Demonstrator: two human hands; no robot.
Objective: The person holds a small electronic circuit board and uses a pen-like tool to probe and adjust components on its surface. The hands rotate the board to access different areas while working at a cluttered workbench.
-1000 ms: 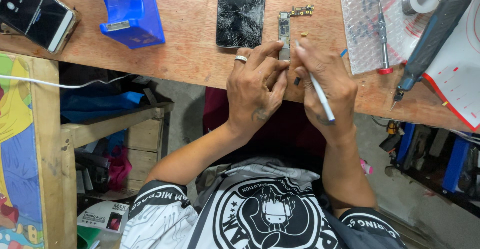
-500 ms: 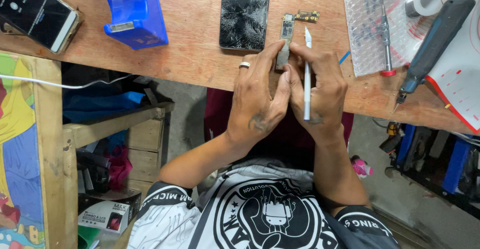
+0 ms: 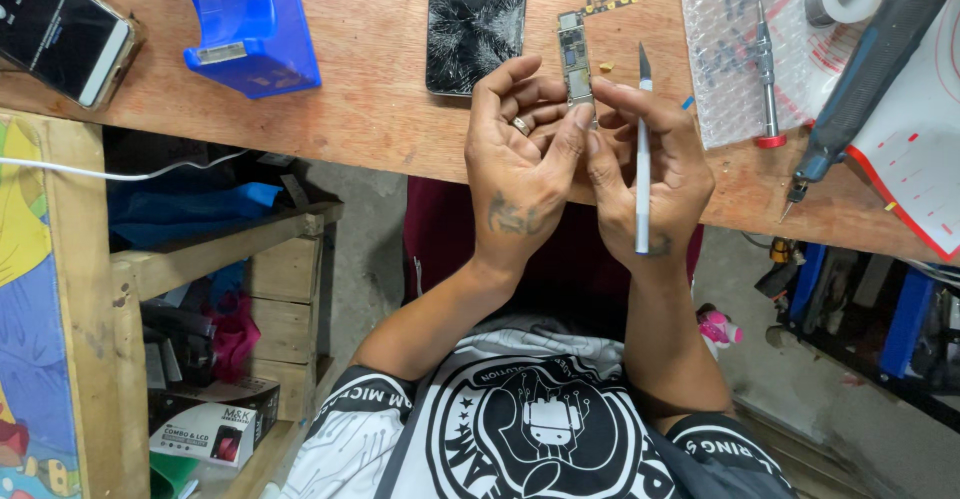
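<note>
Both hands pinched it: left hand (image 3: 520,174) and right hand (image 3: 655,169) held the circuit board (image 3: 577,57) lengthwise, pointing away; the right also gripped a knife (image 3: 643,149).

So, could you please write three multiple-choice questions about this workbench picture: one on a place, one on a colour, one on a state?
1. Where does the cracked phone lie?
A. on the wooden bench, beyond the hands
B. on the floor
C. on the bubble wrap

2. What colour is the tape dispenser?
A. red
B. blue
C. green

3. How is the circuit board held?
A. lying flat on the bench
B. pinched between fingers of both hands
C. clamped in a vise

Answers: 1 A, it rests on the wood above the left hand. 2 B, its body is blue. 3 B, left hand and right hand grip it.
</note>
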